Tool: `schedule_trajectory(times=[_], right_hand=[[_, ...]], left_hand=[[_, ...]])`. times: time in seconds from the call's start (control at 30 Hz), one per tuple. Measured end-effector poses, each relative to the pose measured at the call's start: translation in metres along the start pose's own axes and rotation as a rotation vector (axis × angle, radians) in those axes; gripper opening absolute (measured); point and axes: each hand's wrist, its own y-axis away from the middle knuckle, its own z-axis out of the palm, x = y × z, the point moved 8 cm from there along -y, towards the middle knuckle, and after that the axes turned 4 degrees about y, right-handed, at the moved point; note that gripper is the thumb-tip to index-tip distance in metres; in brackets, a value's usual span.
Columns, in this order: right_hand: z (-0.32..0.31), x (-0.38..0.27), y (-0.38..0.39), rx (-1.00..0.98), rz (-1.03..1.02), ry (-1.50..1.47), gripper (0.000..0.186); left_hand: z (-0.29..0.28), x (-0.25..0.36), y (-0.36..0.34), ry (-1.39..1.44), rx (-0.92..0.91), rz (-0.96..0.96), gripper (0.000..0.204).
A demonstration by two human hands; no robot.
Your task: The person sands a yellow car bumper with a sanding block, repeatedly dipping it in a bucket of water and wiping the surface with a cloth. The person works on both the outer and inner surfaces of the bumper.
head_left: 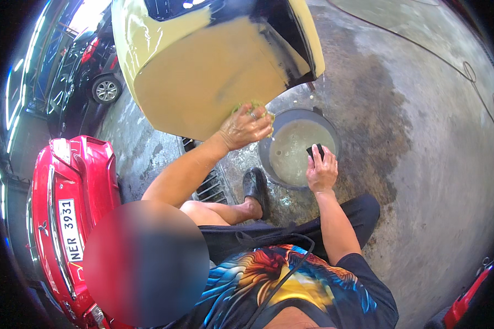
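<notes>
My left hand is closed around a wet, yellowish-green sponge at the lower right edge of a car body panel. The panel is matt tan over much of its face, with glossy pale yellow and black parts. Lower and to the right, my right hand grips a small black block above a round dark basin. Cloudy, greyish water fills much of the basin. Part of the sponge is hidden by my left fingers.
A floor drain grate lies beside my sandalled foot. A red car part with a number plate stands at left, and a black car behind it. A hose crosses the partly wet concrete floor at right.
</notes>
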Motion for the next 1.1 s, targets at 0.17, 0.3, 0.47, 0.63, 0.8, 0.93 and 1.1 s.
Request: schedule_trajectory(times=[0.17, 0.3, 0.47, 0.63, 0.8, 0.93, 1.1], right_hand=[[0.0, 0.001, 0.0, -0.028, 0.027, 0.013, 0.049], [-0.001, 0.0, 0.0, -0.058, 0.045, -0.009, 0.048], [0.0, -0.002, -0.001, -0.061, 0.043, 0.001, 0.047], [0.001, -0.001, 0.0, -0.039, 0.026, 0.037, 0.048], [0.003, 0.0, 0.002, -0.026, -0.005, 0.031, 0.049], [0.003, 0.0, 0.002, -0.022, -0.011, 0.031, 0.048], [0.002, 0.001, 0.002, -0.015, -0.004, 0.028, 0.048]], left_hand=[[0.048, 0.051, 0.005, 0.218, -0.215, -0.129, 0.022], [0.078, 0.08, -0.005, 0.44, -0.181, -0.468, 0.039], [0.153, 0.11, 0.008, 0.876, -0.301, -1.139, 0.053], [0.146, 0.107, 0.006, 1.13, -0.152, -1.067, 0.071], [0.046, 0.063, -0.004, 0.342, -0.049, -0.64, 0.079], [0.004, 0.013, 0.027, 0.038, -0.113, -0.664, 0.088], [-0.006, -0.023, 0.093, -0.116, -0.239, -0.747, 0.091]])
